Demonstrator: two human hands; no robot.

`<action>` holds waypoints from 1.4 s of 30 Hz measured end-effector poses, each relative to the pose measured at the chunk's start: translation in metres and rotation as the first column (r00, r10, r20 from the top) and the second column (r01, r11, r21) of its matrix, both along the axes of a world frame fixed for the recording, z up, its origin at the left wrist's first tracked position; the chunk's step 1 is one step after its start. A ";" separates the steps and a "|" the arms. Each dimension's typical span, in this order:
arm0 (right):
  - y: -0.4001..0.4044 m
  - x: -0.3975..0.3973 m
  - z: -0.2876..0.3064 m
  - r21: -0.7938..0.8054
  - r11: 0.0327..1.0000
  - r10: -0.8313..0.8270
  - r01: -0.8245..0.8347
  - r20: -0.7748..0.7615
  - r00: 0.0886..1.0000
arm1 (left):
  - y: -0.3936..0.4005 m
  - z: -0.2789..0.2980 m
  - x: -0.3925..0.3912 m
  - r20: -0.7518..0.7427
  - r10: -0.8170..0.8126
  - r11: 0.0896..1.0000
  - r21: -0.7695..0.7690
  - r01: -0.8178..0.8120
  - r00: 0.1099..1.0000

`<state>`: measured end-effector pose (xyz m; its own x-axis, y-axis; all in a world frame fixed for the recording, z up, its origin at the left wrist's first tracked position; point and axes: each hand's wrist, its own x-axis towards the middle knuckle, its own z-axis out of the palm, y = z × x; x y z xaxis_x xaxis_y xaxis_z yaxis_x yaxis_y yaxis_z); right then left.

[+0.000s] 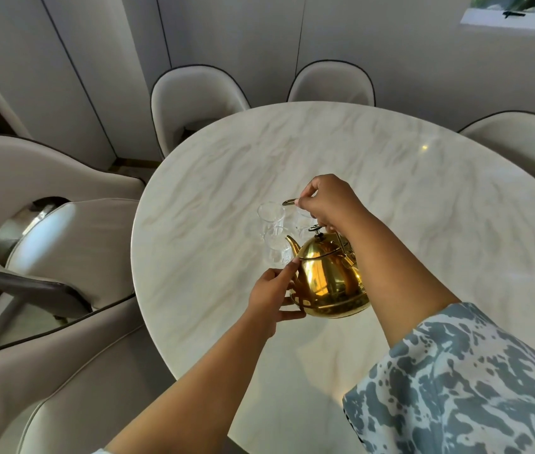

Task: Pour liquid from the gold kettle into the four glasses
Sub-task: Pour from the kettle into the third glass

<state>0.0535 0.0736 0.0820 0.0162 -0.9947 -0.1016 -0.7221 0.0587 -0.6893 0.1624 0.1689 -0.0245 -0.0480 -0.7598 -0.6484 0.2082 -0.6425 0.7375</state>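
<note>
The gold kettle [330, 278] is near the middle of the marble table [423, 198], its spout pointing left toward a cluster of clear glasses. My right hand [328, 201] is closed around the kettle's raised handle above the lid. My left hand [271, 294] rests against the kettle's left side, one finger touching near the lid rim. One glass [271, 216] stands at the back left, another glass [279, 252] sits just under the spout, and a third glass [304, 221] shows partly behind my right hand. Any further glass is hidden.
Cream padded chairs ring the table: two chairs [194, 99] at the far side, one chair [528, 142] at the right, and large chairs [46, 198] at the left. The table's near edge curves just below my forearms.
</note>
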 end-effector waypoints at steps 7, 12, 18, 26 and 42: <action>0.001 -0.001 -0.001 -0.010 1.000 -0.004 0.004 -0.003 1.000 | 0.003 0.002 -0.001 0.008 0.001 1.000 0.001 -0.001 1.000; 0.002 -0.002 -0.002 -0.003 1.000 -0.025 0.025 0.014 1.000 | 0.004 0.003 -0.001 0.004 0.000 1.000 0.000 0.000 1.000; 0.002 -0.002 0.000 -0.012 1.000 -0.016 0.016 0.007 1.000 | 0.004 0.005 0.000 0.011 -0.008 1.000 -0.007 0.008 1.000; 0.000 -0.002 0.002 -0.010 1.000 -0.002 0.002 0.009 1.000 | 0.003 0.006 -0.001 0.009 0.006 1.000 -0.010 -0.006 1.000; 0.000 -0.005 0.002 -0.023 1.000 -0.010 0.010 0.003 1.000 | 0.001 0.005 -0.004 0.014 -0.003 1.000 -0.012 0.004 1.000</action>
